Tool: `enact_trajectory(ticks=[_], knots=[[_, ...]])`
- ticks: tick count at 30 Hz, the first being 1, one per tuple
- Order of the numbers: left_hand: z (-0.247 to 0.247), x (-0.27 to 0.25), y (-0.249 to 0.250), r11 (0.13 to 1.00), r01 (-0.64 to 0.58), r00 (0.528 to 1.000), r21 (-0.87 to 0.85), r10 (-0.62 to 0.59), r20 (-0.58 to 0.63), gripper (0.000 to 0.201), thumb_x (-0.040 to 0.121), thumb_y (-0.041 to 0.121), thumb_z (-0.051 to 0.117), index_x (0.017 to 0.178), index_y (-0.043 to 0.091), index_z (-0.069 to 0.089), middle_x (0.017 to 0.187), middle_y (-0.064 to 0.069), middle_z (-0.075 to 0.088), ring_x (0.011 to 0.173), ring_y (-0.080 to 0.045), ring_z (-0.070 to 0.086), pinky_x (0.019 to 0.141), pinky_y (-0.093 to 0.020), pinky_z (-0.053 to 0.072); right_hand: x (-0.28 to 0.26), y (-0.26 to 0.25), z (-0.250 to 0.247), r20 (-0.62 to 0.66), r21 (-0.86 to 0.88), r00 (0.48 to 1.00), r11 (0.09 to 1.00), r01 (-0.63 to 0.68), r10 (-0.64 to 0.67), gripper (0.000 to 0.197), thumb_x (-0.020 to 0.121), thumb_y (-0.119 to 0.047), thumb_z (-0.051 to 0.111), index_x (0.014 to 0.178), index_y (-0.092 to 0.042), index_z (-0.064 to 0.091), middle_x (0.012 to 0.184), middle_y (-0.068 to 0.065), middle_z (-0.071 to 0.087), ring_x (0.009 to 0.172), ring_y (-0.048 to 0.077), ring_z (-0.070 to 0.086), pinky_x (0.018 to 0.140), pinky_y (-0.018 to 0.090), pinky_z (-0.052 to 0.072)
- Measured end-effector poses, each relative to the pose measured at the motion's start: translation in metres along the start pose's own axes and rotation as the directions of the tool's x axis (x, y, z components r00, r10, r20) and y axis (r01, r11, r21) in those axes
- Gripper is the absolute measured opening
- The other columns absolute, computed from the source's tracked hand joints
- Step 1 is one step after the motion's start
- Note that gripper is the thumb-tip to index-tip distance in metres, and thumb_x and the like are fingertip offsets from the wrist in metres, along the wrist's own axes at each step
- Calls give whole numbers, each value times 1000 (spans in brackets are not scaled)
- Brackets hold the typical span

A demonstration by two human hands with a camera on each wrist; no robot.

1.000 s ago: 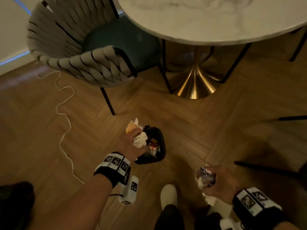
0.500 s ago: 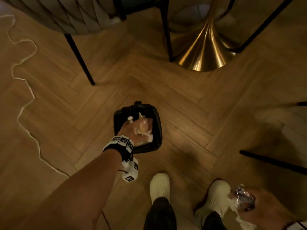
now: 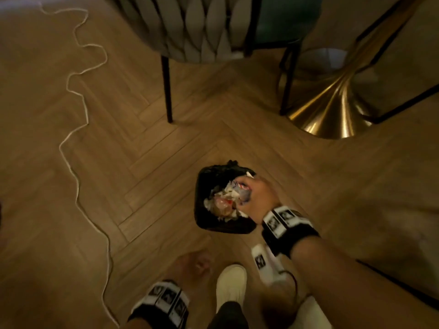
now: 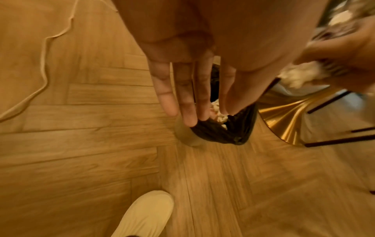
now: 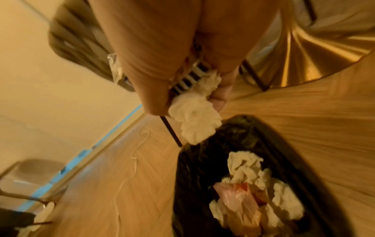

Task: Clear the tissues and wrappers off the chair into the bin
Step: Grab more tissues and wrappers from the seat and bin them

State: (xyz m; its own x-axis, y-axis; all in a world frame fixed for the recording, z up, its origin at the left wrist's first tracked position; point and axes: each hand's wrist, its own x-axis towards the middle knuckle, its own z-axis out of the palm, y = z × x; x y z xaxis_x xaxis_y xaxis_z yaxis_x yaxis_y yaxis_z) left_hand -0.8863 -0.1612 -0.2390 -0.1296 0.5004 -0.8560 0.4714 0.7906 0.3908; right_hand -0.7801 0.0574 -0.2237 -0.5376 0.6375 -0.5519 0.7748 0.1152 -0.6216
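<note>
The small bin with a black liner (image 3: 202, 186) stands on the floor and holds several crumpled tissues (image 5: 245, 165) and a pinkish wrapper (image 5: 237, 200). My right hand (image 3: 259, 198) hovers over the bin's right side. It grips a crumpled white tissue (image 5: 194, 118) together with a striped wrapper (image 5: 190, 78). My left hand (image 3: 192, 264) is low near my shoe, below and left of the bin. In the left wrist view its fingers (image 4: 186, 99) are straight and hold nothing. The chair's woven grey back (image 3: 190, 27) and green seat (image 3: 280, 20) are at the top.
A white cord (image 3: 78, 138) snakes across the wooden floor on the left. The chair's black legs (image 3: 167, 91) and the table's gold base (image 3: 332, 110) stand beyond the bin. My white shoe (image 3: 231, 286) is just below it.
My left hand has let its tissue and wrapper go into the bin and pulled back toward my feet. My right hand has come from the lower right to over the bin, still holding its load.
</note>
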Motion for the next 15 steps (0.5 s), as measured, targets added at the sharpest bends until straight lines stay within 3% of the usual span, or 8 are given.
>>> enact_trajectory(ticks=[1,3,4,7,10,12,13,15], knots=[[3,-5,-11,998,-13,1000,-56,12,-9,30,67,42,54,93,33,64,66,29,57,69,6,55,70,-9,40,21,2,20,28,-33,1000,999,-7,8,59,67,-25,78,123,-22,59,116,13,56,99,31,61,85,28,47],[13,-12,-48,988,8,999,-156,-13,-35,24,50,53,41,68,50,57,65,36,61,62,12,55,62,-4,37,55,11,67,130,-122,990,992,-43,59,70,69,-30,79,132,-24,50,127,13,47,107,33,58,95,31,47],[14,-14,-52,985,15,999,-171,-23,-49,23,47,53,38,62,52,56,66,30,63,60,9,55,62,-5,37,66,19,70,156,-161,982,984,-76,101,76,69,-33,79,136,-26,45,133,14,41,112,35,55,100,34,46],[24,-26,-79,982,21,995,-187,-39,-92,23,48,51,38,68,49,50,76,11,63,71,-6,62,70,-20,45,80,32,90,204,-211,969,972,-98,142,93,63,-42,82,142,-35,34,144,15,30,125,39,44,108,44,40],[25,-39,-85,978,63,990,-199,-87,-112,20,48,48,40,60,49,56,79,6,69,79,-14,66,73,-27,48,68,31,74,200,-165,973,983,-84,117,104,57,-40,87,144,-36,30,147,14,30,131,36,40,111,41,36],[18,-48,-75,978,72,988,-198,-98,-122,20,50,46,42,60,52,58,74,10,70,74,-8,66,68,-23,51,52,26,52,203,-133,971,986,-99,125,119,51,-38,90,147,-38,20,148,14,30,133,33,37,112,38,34],[9,-55,-62,979,65,988,-191,-89,-123,16,55,43,47,59,50,60,68,13,68,70,-4,64,63,-16,49,44,21,40,206,-127,970,986,-107,131,127,48,-40,91,147,-40,11,150,13,29,135,32,36,113,40,33],[-4,-68,-36,986,29,989,-164,-51,-136,24,73,18,59,63,39,61,63,10,62,63,0,59,56,-7,44,32,14,21,210,-128,965,983,-131,156,141,44,-43,92,147,-40,-4,153,12,29,137,32,34,113,44,34]])
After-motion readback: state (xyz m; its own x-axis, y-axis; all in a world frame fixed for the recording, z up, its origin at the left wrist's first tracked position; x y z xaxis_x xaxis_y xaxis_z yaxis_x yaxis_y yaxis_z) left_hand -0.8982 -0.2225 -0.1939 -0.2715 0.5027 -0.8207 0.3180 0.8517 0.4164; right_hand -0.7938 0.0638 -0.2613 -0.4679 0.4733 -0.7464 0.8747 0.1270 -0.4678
